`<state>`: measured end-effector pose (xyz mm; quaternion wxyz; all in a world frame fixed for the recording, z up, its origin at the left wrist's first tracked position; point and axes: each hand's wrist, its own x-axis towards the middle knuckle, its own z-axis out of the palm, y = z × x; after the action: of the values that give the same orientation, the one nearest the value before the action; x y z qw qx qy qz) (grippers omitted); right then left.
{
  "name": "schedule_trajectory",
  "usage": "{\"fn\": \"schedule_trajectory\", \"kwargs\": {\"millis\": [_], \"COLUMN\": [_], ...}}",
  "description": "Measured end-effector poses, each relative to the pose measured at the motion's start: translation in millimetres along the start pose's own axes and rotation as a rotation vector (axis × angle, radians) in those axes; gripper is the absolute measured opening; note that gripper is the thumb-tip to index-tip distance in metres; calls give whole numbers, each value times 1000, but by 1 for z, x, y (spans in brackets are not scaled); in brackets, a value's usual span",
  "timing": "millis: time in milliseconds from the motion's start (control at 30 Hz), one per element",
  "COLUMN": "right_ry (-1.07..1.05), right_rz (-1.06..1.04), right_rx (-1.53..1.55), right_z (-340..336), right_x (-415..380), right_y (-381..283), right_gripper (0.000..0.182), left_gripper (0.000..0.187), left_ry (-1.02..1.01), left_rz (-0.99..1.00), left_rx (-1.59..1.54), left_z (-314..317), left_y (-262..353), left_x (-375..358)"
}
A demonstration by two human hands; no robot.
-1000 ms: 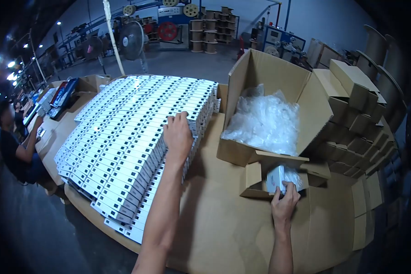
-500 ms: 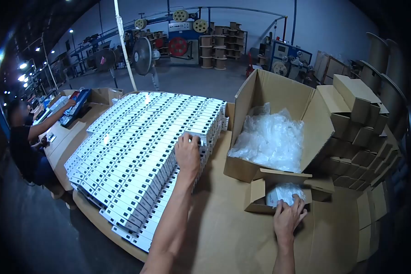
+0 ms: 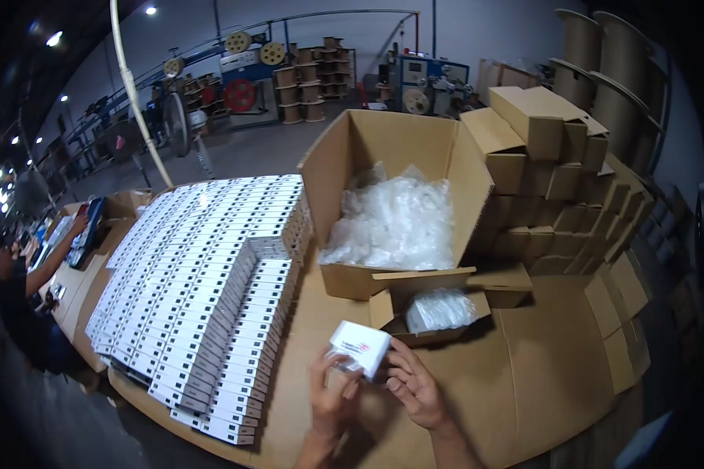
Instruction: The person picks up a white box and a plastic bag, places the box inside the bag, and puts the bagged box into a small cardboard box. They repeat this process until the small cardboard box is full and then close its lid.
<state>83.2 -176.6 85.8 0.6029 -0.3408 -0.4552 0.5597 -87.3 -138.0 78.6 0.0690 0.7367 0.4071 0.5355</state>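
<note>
A small white box (image 3: 360, 348) with dark and red print on its top is held up above the table in front of me. My left hand (image 3: 332, 395) is closed on its lower left side. Against its right edge rest the fingers of my right hand (image 3: 416, 388), curled with the thumb below. Just beyond my hands stands an open small carton (image 3: 381, 309) with a bubble-wrapped bundle (image 3: 440, 310) inside. To the left, white boxes (image 3: 203, 266) with small dark squares lie stacked in long rows.
A large open carton (image 3: 328, 168) full of clear plastic wrap (image 3: 395, 223) stands behind the small carton. Brown cartons (image 3: 551, 156) are piled at the right. A co-worker (image 3: 31, 289) sits at the far left. Fans, machines and cable reels stand behind.
My left hand has come away from the stacked rows with a white box. My right hand has left the wrapped bundle in the small carton and joined it. The view has turned right.
</note>
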Motion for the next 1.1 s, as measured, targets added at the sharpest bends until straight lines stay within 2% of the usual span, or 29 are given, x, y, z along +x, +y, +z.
{"fn": "schedule_trajectory", "kwargs": {"millis": [33,100,133,167,200,267,300,333,367,400,500,600,667,733,767,867,933,1033,1100], "right_ry": [90,266,350,400,394,405,404,403,404,419,441,429,454,453,439,421,360,329,336], "right_rz": [-59,-25,-6,12,57,126,131,134,139,147,181,197,181,165,155,191,134,217,110], "right_rx": [68,-20,-64,-3,86,382,392,402,411,394,362,264,262,260,258,228,88,-156,-101], "right_z": [8,-27,-42,-53,-69,-79,-83,-86,-90,-93,-107,-114,-117,-125,-133,-148,-148,-148,-134], "right_x": [2,-4,-5,-9,-17,-27,-30,-32,-36,-37,-44,-40,-35,-31,-29,-20,-9,0,5], "right_y": [-8,17,20,17,15,-7,-11,-14,-14,-15,-3,1,-2,-1,-5,-16,-29,-47,-53], "right_gripper": [51,36,29,14,15,17,18,18,19,20,23,17,17,18,21,22,20,17,20], "left_gripper": [35,38,36,35,34,31,28,23,16,11,23,31,34,32,22,18,16,15,14], "left_ry": [-85,-279,-389,-498,-603,-553,-452,-452,-320,-295,-300,-356,-386,-405,-333,-255,-258,-147,-83], "left_rz": [24,57,-18,-96,-174,-10,83,46,98,147,140,66,-4,-93,-79,-129,-86,9,-96], "left_rx": [-18,-76,-203,-327,-449,-262,-117,-96,-75,-38,16,455,413,358,276,250,215,195,39], "left_z": [5,8,5,1,0,11,29,47,72,94,172,231,248,260,250,233,220,202,191], "left_y": [15,31,34,35,31,17,-4,-18,-29,-40,-88,-129,-151,-170,-154,-142,-149,-150,-142], "left_x": [-3,6,20,39,60,114,140,171,201,235,300,328,335,338,336,341,348,353,353]}}
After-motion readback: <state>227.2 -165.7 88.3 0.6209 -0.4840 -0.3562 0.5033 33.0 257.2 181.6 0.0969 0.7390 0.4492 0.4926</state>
